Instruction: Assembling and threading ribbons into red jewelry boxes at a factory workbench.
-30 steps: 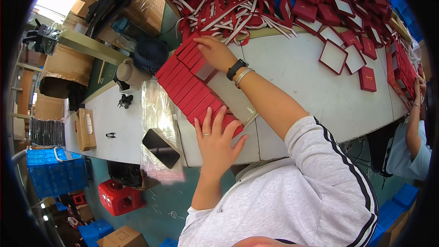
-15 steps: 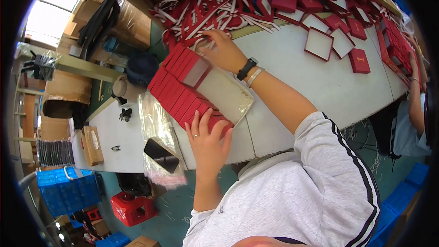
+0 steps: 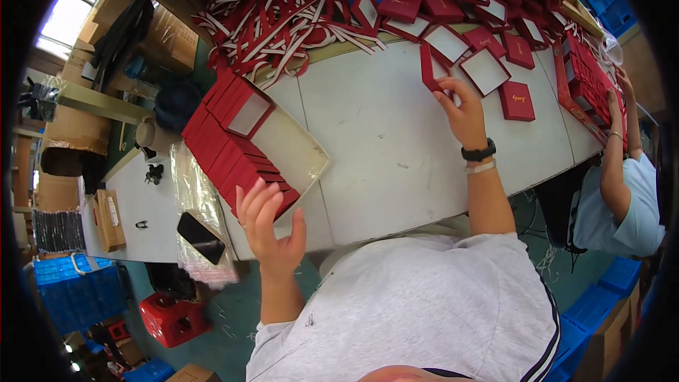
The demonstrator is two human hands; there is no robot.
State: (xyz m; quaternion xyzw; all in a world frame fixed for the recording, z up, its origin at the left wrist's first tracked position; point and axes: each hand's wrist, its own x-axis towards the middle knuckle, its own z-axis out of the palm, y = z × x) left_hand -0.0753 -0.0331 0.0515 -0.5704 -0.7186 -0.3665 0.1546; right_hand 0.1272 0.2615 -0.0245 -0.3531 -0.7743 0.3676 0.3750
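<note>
My right hand (image 3: 463, 113) pinches the near edge of a red box lid (image 3: 427, 68), which is tipped up with its white inside showing. This lid is at the near edge of the heap of lids. My left hand (image 3: 274, 230) has its fingers spread and holds nothing. Its fingertips hover at or just over the near end of a row of red boxes (image 3: 225, 155); whether they touch cannot be made out. Those boxes stand packed along the left side of a shallow pale tray (image 3: 316, 170).
Red and white ribbons (image 3: 276, 21) spill from a carton at the back. Loose red lids (image 3: 518, 101) lie heaped at the back right. A phone (image 3: 201, 238) rests on clear plastic bags at the left. On the right another person's hands (image 3: 617, 110) work at a box-filled tray.
My right hand has gone from the ribbons across to the lids on the right and taken hold of one. My left hand has lifted off the boxes, its fingers opening.
</note>
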